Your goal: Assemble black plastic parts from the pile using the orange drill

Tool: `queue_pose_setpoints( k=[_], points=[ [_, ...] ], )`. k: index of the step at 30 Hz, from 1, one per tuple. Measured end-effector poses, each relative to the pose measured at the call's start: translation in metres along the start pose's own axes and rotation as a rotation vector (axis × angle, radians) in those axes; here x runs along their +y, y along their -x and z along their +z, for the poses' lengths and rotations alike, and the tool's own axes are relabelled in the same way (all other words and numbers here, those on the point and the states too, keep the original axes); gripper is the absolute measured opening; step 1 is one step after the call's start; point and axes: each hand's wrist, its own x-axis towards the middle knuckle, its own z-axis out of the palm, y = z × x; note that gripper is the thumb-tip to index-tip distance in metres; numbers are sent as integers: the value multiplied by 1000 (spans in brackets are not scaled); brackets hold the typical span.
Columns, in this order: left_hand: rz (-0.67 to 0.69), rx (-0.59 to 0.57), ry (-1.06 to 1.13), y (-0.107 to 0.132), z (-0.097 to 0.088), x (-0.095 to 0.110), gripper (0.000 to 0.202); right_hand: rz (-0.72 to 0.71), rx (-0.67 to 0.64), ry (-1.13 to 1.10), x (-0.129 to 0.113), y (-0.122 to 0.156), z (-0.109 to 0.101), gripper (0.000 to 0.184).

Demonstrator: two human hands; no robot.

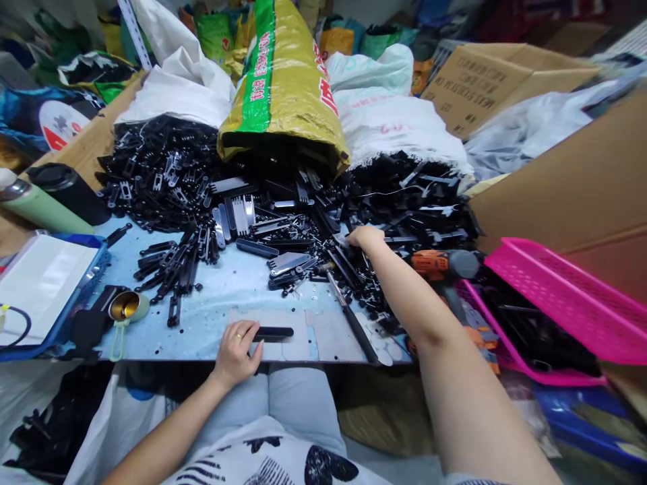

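At the table's front edge my left hand is closed round one end of a flat black handle piece, which lies level just above a grey patch of the tabletop. My right hand reaches far forward into a pile of small screws and black parts. Its fingers are bent down together at the pile, and whatever they pinch is too small to make out. A screwdriver with a black handle lies between my hands. Metal fork-like pieces and a black handle lie left of my right hand.
Heaps of black parts spill from a white sack and a yellow-green sack. An orange power drill and a pink basket stand at the right. A cup, a blue tray and bottles are left.
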Motion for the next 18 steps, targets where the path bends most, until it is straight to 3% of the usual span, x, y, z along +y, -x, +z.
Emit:
queue_pose_setpoints(
  k=[3, 6, 8, 10, 12, 14, 15, 16, 18],
  points=[
    [-36, -55, -24, -3, -4, 1, 31, -2, -13, 72, 1, 53, -14, 40],
    [-74, -152, -46, -13, -12, 7, 30, -202, 264, -34, 3, 114, -30, 41],
    [-129, -127, 12, -24, -19, 14, 36, -344, 388, -274, 1, 157, -32, 48],
    [-188, -56, 157, -36, -24, 24, 47, -464, 312, -627, -6, 199, -24, 59],
    [-234, -14, 380, -46, -26, 36, 56, -578, 85, -966, -16, 238, -4, 70],
    [-322, 17, 590, -52, -25, 46, 49, -683, -127, -1098, -23, 271, 21, 77],
    [-390, 25, 657, -52, -24, 50, 41, -725, -159, -1060, -23, 285, 32, 77],
    [-469, 20, 696, -51, -24, 53, 35, -758, -120, -971, -20, 297, 41, 74],
    [-610, -58, 723, -47, -23, 57, 32, -814, 91, -716, -9, 314, 52, 60]
  ],
)
